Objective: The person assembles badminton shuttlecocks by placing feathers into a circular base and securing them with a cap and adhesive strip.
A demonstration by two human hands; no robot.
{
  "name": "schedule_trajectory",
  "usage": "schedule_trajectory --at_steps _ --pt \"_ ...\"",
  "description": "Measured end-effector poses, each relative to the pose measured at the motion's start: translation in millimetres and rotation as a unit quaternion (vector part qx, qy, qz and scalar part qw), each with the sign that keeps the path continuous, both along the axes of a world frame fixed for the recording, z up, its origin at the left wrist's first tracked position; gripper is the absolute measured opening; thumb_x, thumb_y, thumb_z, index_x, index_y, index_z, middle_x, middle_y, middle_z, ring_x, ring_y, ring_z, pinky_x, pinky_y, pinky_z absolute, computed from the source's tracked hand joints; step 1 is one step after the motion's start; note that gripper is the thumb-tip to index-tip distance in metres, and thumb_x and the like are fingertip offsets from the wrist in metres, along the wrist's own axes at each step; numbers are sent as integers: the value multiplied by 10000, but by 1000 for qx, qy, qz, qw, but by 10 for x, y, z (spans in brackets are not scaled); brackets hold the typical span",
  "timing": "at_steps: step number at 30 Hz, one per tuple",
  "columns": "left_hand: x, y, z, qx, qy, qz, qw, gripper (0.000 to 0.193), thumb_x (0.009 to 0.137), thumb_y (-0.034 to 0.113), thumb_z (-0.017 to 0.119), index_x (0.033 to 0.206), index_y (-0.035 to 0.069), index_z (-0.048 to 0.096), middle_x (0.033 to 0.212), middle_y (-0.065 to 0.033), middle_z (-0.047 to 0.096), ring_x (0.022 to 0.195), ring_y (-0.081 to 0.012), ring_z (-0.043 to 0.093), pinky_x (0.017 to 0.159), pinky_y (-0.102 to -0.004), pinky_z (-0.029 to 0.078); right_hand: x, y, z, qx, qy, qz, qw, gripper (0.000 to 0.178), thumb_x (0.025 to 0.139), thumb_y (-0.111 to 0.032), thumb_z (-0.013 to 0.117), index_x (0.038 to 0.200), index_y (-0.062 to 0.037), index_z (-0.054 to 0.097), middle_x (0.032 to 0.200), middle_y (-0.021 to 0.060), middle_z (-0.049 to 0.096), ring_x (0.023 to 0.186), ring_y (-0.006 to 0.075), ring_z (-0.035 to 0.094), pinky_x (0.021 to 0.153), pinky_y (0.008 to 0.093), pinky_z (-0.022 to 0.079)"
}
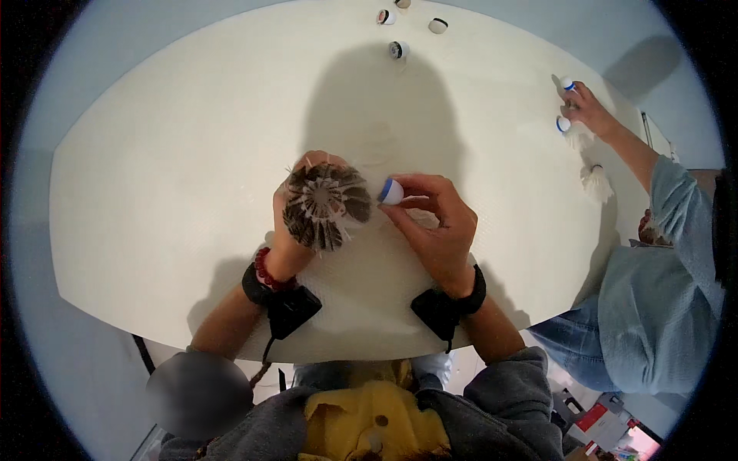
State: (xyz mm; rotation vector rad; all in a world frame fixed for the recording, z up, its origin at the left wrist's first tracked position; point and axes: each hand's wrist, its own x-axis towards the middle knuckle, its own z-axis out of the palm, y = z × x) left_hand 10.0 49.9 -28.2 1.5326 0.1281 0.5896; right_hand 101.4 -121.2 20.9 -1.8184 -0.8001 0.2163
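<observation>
My left hand point(289, 250) is wrapped round a shuttlecock's feather skirt point(324, 219), dark brown and grey with pale quills. Its round opening, ringed with feathers, faces up toward the view. Just to the right, my right hand point(446, 224) pinches a small white shuttlecock head point(393, 192) with a blue band between thumb and fingers. The head is held close beside the feathers, its blue-banded side turned toward them. Whether the two touch, I cannot tell. Part of the skirt's underside is hidden by my left hand.
Several rounded shuttlecock heads with dark bands, one white point(397, 51), sit at the far edge of the white table point(184, 154). On the right, another person's hand point(590, 114) is at a blue-banded head point(569, 83). A second head point(563, 124) and a white-feathered shuttlecock point(596, 183) lie nearby.
</observation>
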Motion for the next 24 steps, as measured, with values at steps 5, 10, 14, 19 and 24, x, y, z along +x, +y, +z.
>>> schedule_trajectory --at_steps 5,10,14,19,24 --pt "33 -15 33 -185 24 -46 981 240 847 -8 589 1082 -12 539 993 -47 601 924 -122 583 814 -270 494 53 18 39 -13 -137 18 990 288 703 27 753 965 -14 642 1009 120 665 869 195 663 734 283 571" --pt "-22 -103 172 -169 169 -14 971 212 858 -9 567 1069 -23 562 1037 -70 619 942 -130 590 823 -273 492 103 -9 88 -33 -195 42 979 323 672 20 774 966 -18 644 1014 129 669 879 208 669 720 282 567" --pt "10 -89 157 -326 97 -36 940 253 834 11 617 1082 -20 574 1037 -78 638 941 -139 605 825 -275 495 159 0 192 -60 -187 91 976 337 676 32 766 986 -24 649 1015 130 669 884 206 669 721 282 567" --pt "45 -44 149 -194 132 -43 971 262 835 28 628 1089 -10 577 1023 -67 646 926 -158 621 818 -283 507 155 -63 84 -76 -125 71 987 335 846 -243 586 1174 -173 581 1142 32 615 976 276 594 795 364 501" --pt "-1 -122 -29 -491 28 -146 859 369 855 99 631 1200 20 531 1179 -87 593 1112 -173 544 961 -334 426 163 -66 112 -58 -108 91 988 352 817 -272 634 1154 -174 600 1140 23 614 995 250 587 809 353 495"
